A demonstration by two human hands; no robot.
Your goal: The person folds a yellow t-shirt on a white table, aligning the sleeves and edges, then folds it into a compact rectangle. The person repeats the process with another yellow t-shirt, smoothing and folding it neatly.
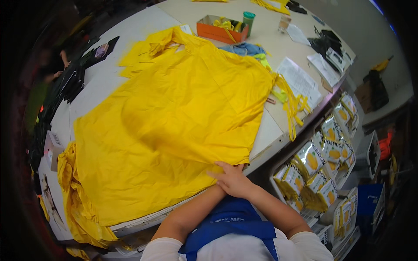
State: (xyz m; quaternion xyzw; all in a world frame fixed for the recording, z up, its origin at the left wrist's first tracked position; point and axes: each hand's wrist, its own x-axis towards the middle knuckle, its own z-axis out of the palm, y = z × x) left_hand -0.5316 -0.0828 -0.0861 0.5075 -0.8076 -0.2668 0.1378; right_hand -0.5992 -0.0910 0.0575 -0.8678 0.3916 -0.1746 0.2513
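Note:
A large yellow garment of thin, smooth fabric lies spread across the pale worktable in front of me. Its lower left side hangs in folds past the table's near edge, and a fold at its middle is smeared by motion. My forearms cross at the garment's near right corner. On top, my right hand reaches leftward with its fingers apart, the tips blurred at the fabric's edge. Beneath it, my left hand is mostly covered; only a bit of finger shows by the corner, and its grip is hidden.
An orange box of yellow pieces and a green-lidded cup stand at the back. Papers and yellow straps lie right. Bins of packaged yellow goods stand beside the table. Another person's hand is far left.

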